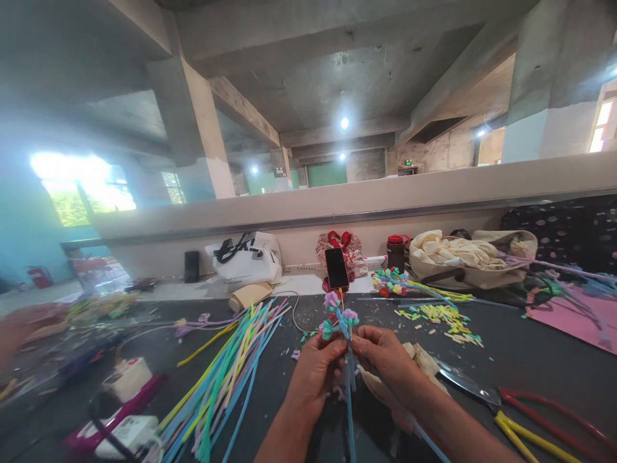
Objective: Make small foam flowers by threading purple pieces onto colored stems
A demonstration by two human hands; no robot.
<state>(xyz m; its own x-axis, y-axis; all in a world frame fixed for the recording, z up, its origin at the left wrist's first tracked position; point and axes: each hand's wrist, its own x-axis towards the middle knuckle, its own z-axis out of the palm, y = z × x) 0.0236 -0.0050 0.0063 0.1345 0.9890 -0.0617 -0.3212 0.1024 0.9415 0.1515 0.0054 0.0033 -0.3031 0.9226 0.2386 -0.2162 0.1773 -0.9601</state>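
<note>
My left hand [315, 366] and my right hand [383, 357] meet over the dark table [520, 347], both pinching a blue pipe-cleaner stem [350, 386]. The stem carries small twisted flowers [337, 312] in purple, pink and green at its top and runs down toward me between my wrists. A beige cloth scrap [424, 360] lies under my right hand.
A bundle of coloured pipe cleaners [226, 373] fans out at left. Scissors with red and yellow handles [511, 408] lie at right. A phone [336, 268] stands upright behind the flowers. Cut bits [443, 315], finished flower stems [409, 286], bags and a jar line the back wall.
</note>
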